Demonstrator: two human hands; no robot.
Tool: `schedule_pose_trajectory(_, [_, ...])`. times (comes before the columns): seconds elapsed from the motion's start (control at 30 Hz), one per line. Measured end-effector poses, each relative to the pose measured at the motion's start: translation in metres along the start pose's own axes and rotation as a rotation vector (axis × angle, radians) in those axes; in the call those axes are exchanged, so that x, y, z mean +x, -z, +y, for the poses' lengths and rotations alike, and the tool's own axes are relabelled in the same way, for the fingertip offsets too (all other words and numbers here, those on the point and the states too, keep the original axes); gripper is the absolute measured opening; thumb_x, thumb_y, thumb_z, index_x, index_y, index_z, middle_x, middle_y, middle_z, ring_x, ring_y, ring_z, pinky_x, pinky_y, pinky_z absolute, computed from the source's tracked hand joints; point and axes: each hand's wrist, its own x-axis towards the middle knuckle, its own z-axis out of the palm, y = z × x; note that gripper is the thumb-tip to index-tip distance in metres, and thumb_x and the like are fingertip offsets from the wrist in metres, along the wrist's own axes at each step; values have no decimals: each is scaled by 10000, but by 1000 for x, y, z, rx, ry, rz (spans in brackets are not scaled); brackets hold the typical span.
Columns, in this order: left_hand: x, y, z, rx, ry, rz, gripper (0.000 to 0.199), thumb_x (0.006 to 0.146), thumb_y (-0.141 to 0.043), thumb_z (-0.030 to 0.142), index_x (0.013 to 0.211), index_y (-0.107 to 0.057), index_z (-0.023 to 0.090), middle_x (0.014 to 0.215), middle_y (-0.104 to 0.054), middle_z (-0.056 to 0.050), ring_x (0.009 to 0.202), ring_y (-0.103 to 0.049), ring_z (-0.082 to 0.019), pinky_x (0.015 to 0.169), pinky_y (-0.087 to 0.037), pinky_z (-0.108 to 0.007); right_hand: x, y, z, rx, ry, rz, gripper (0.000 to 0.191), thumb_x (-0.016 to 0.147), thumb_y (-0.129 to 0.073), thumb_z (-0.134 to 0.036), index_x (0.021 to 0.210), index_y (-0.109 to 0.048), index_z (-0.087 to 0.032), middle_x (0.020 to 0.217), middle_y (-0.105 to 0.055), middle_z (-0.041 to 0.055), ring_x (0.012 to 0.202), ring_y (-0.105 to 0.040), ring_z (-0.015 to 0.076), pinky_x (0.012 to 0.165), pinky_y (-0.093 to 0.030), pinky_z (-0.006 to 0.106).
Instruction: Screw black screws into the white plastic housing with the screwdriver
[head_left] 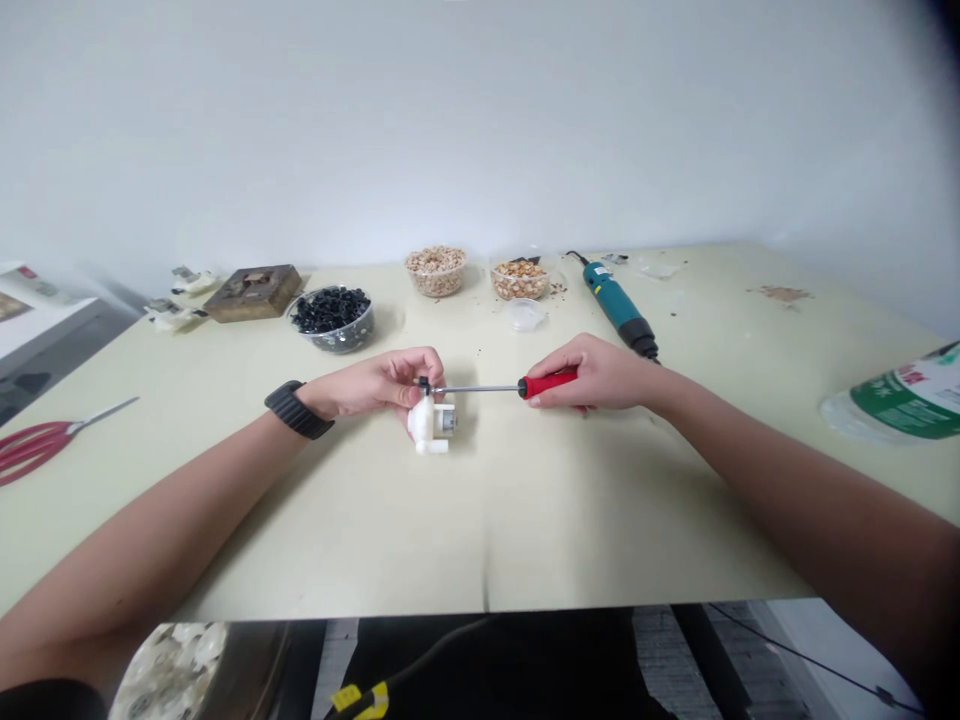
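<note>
My left hand [405,380] is closed around the upper part of a small white plastic part [429,425], which has a silvery cylinder on its right side and a small black clip [424,386] on top. In my right hand [592,372] is the red handle of a screwdriver [551,385]. Its metal shaft runs level to the left, and the tip meets the part near the black clip. Whether a screw sits at the tip is too small to tell.
Behind my hands stand a bowl of black pieces [332,318], two tubs of small tan and brassy pieces [436,270] [519,278] and a teal power screwdriver [619,308]. Scissors [45,445] and a metal block [253,292] lie left; a plastic bottle [900,400] lies right.
</note>
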Motion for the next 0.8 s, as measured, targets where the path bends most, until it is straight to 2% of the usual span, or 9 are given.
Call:
schedule_pose_trajectory(0.2, [-1, -7, 4, 26, 34, -7, 349, 854, -885, 335, 1029, -628, 176, 1049, -669, -45, 862, -692, -124, 684, -559, -158, -1, 3, -2, 62, -12, -116, 318, 828, -815, -470, 827, -768, -155, 627, -609, 0, 482, -531, 103, 451, -444, 228])
schedule_pose_trajectory(0.4, [1, -12, 6, 78, 79, -2, 396, 823, -907, 381, 1007, -634, 161, 1007, -665, -50, 803, -658, -116, 663, -545, -172, 0, 6, 0, 99, -20, -214, 349, 842, -816, -473, 774, -736, -140, 665, -644, 23, 510, -573, 111, 467, -471, 219])
schedule_pose_trajectory(0.6, [3, -15, 7, 89, 91, 3, 423, 804, -917, 404, 1002, -633, 161, 1024, -672, -61, 809, -660, -126, 664, -546, -186, 2, 7, 4, 165, -105, -285, 419, 822, -835, -527, 893, -769, -119, 657, -676, 50, 517, -619, 145, 452, -487, 225])
schedule_pose_trajectory(0.7, [2, -15, 7, 89, 84, -7, 407, 813, -910, 397, 1005, -640, 161, 1019, -672, -60, 808, -662, -125, 663, -546, -181, 1, 7, 5, 201, -124, -332, 439, 846, -810, -531, 978, -773, -114, 625, -670, 42, 456, -582, 140, 413, -452, 227])
schedule_pose_trajectory(0.8, [2, -14, 6, 77, 69, -6, 382, 827, -902, 379, 1011, -644, 165, 1013, -675, -54, 810, -667, -122, 667, -549, -172, 1, 6, 5, 265, -127, -408, 417, 899, -760, -530, 979, -751, -120, 598, -657, 29, 404, -540, 125, 395, -413, 224])
